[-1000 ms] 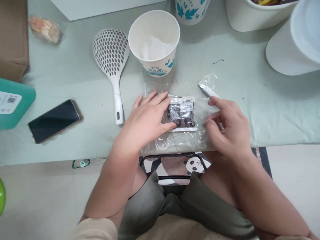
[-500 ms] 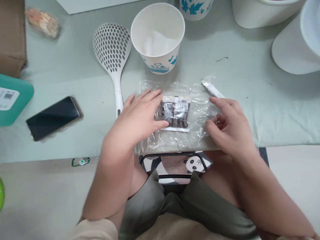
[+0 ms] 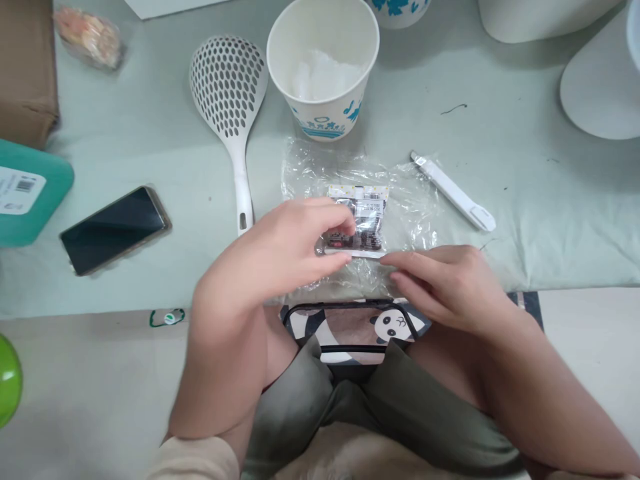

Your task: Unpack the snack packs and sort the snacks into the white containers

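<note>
A small dark sachet (image 3: 367, 223) with a dotted top edge and a white lower edge lies on a crinkled clear plastic wrapper (image 3: 410, 213). My left hand (image 3: 285, 247) reaches over the sachet's left side, its thumb near the lower edge, with a gap between thumb and bent fingers. At the lower right corner of the sachet, the fingertips of my right hand (image 3: 445, 283) touch or nearly touch the white edge; its fingers are apart. A white utility knife (image 3: 455, 193) lies right of the wrapper. Part of the sachet is hidden by my left fingers.
Behind the wrapper stands a paper cup (image 3: 325, 120) with white material inside. A white slotted skimmer (image 3: 227, 87) and a phone (image 3: 115, 230) lie to the left. A green container (image 3: 35, 193) and cardboard box (image 3: 25, 73) are far left; a white tub (image 3: 600, 93) is at right.
My right hand has moved left and down from the wrapper's right side to the sachet's corner, uncovering the utility knife. My left fingers have curled and drawn down toward the sachet's lower edge.
</note>
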### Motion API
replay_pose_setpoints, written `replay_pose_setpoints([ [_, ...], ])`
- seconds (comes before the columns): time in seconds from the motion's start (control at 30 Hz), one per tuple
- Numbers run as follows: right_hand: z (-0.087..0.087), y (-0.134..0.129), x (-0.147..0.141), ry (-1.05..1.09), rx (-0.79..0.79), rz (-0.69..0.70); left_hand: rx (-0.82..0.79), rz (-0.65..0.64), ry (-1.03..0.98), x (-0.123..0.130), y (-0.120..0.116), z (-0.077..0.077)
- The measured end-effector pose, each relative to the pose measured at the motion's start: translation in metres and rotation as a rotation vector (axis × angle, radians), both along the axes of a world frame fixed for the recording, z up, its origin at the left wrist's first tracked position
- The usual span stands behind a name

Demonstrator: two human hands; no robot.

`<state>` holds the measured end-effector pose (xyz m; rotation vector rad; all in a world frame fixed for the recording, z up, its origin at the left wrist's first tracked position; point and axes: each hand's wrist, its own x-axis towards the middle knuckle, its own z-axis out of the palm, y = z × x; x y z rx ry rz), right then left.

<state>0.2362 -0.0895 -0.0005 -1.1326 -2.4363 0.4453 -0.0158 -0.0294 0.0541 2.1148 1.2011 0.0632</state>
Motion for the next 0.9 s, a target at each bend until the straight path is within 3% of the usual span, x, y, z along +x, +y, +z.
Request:
replay_pose_setpoints([
  [0.23,-0.001,0.006,0.002,-0.14,0.007,-0.104,-0.225,0.101,0.22,-0.019,0.004,-0.007],
  [0.37,0.0,0.006,0.0,-0.183,-0.026,-0.134,-0.332,0.216,0.277,-0.028,0.002,0.002],
  [0.5,-0.002,0.006,-0.002,-0.172,-0.039,-0.151,-0.288,0.341,0.353,-0.03,-0.002,0.011],
  [0.67,-0.004,0.006,-0.002,-0.174,-0.056,-0.167,-0.332,0.212,0.466,-0.02,-0.007,0.005],
  [0.9,-0.006,0.007,-0.002,-0.186,-0.084,-0.19,-0.351,0.135,0.385,-0.025,-0.008,0.0],
])
